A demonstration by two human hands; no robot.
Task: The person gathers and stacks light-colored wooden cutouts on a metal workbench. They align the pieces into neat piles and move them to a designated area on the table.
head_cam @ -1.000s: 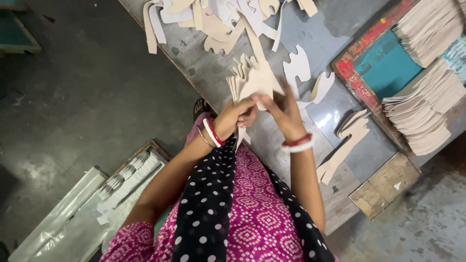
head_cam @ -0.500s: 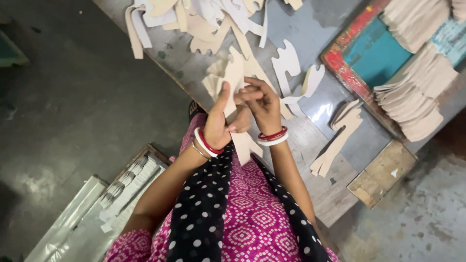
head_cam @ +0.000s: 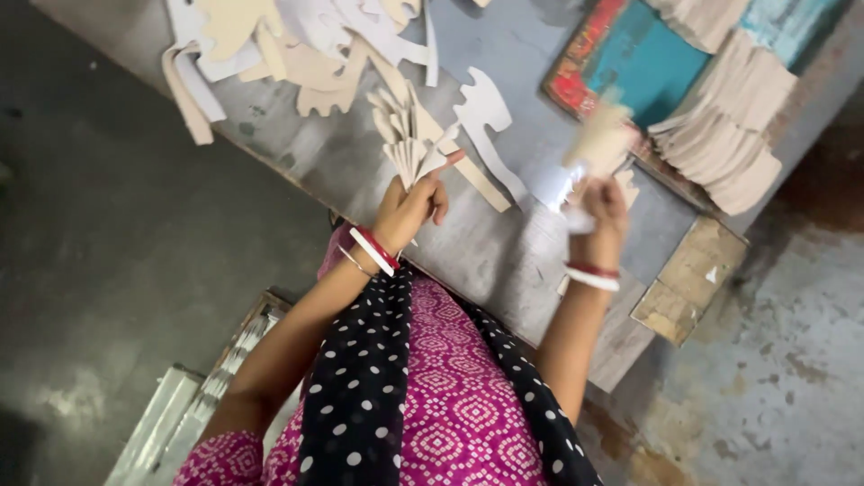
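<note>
Head view: my left hand is clamped on a fanned bundle of cut card pieces over the grey table. My right hand pinches one blurred card piece, raised near the stacked sheets.

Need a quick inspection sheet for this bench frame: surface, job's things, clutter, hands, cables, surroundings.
Surface: grey worn table, scuffed.
Job's things: fanned bundle of pale cut-out pieces in the left hand; one blurred pale piece in the right hand.
Clutter: loose cut-outs at the far edge; stacked pale sheets beside a red and teal tray.
Hands: both in a closed grip, bangles on wrists.
Cables: nothing seen.
Surroundings: stained concrete floor; wooden block at the table's corner.
</note>
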